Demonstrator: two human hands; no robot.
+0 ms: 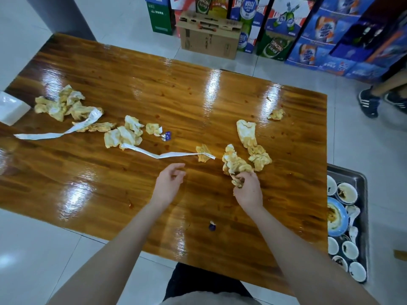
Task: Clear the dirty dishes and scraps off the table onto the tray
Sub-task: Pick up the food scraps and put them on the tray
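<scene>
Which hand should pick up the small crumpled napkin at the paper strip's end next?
Left, probably. The left hand is empty and nearest that small napkin; the right hand is busy gripping a stained napkin wad.

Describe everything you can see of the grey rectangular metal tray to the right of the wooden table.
The grey rectangular metal tray has a raised rim and rounded corners. It sits lower than the glossy brown wooden table, just beyond its right edge, which hides the tray's left part. It carries small round white bowls, some smeared with dark sauce, a blue-rimmed plate with brownish leftovers and white spoons. Its support is not visible.
</scene>
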